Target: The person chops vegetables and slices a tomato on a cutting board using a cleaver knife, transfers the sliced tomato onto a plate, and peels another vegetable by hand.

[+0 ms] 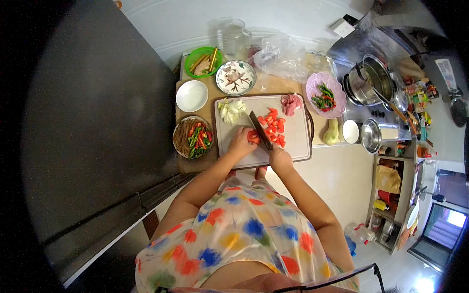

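Note:
On the cutting board [234,133] my left hand [241,142] is closed on a piece of tomato [253,136], pressing it down near the front. My right hand [280,159] grips the handle of a kitchen knife [261,131], whose dark blade points away from me, just right of that tomato. Cut tomato pieces [274,128] lie to the right of the blade. Pale sliced vegetable, perhaps onion or garlic [231,111], is heaped at the board's back left. Raw meat [291,104] sits at its back right corner.
Left of the board are a white bowl [191,96] and a plate of noodles and cut peppers [194,137]. Behind stand a green basket [202,73], a patterned plate [236,73] and a plastic bag [281,56]. Rightward are a pink plate [317,80], a pale gourd [331,133] and a pot [359,88].

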Demonstrator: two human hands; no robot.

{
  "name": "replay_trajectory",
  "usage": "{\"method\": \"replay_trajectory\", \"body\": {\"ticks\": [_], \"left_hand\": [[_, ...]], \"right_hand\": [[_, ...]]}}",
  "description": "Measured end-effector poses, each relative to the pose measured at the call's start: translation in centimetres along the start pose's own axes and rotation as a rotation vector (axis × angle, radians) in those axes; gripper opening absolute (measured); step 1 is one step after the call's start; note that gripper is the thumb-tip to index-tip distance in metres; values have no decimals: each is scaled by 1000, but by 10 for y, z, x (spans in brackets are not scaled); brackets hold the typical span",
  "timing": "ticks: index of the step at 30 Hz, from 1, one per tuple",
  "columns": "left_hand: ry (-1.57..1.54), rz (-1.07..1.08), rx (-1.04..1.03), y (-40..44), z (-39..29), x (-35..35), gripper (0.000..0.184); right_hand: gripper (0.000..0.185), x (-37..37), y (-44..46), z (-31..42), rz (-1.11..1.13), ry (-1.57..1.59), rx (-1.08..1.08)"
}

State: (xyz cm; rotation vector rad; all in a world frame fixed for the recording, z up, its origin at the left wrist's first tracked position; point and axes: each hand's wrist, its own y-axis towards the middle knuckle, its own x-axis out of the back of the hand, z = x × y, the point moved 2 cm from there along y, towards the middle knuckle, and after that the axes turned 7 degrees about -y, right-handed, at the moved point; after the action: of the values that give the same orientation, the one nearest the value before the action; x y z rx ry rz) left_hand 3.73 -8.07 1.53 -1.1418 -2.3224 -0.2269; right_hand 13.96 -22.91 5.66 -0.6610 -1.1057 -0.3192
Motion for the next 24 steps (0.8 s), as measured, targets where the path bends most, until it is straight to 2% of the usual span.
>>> {"method": "replay_trajectory", "body": {"ticks": [4, 8, 10, 14, 17, 24], "left_hand": [[-38, 93, -122, 10, 20, -3, 52], [36, 236, -279, 14, 23, 2, 53], [-54, 173, -213, 12, 20, 2, 58], [-161, 102, -120, 8, 24, 1, 57], [-107, 94, -147, 3, 8, 10, 52], [-131, 49, -164, 0, 11, 9, 50]], "right_hand": [[23, 1, 10, 3, 81, 15, -82], [23, 3, 10, 4, 38, 75, -105], [24, 9, 5, -3, -58, 152, -68], [23, 19, -15, -8, -42, 134, -57], [22, 34, -33, -2, -32, 98, -13], [20, 32, -49, 2, -27, 25, 34]]}}
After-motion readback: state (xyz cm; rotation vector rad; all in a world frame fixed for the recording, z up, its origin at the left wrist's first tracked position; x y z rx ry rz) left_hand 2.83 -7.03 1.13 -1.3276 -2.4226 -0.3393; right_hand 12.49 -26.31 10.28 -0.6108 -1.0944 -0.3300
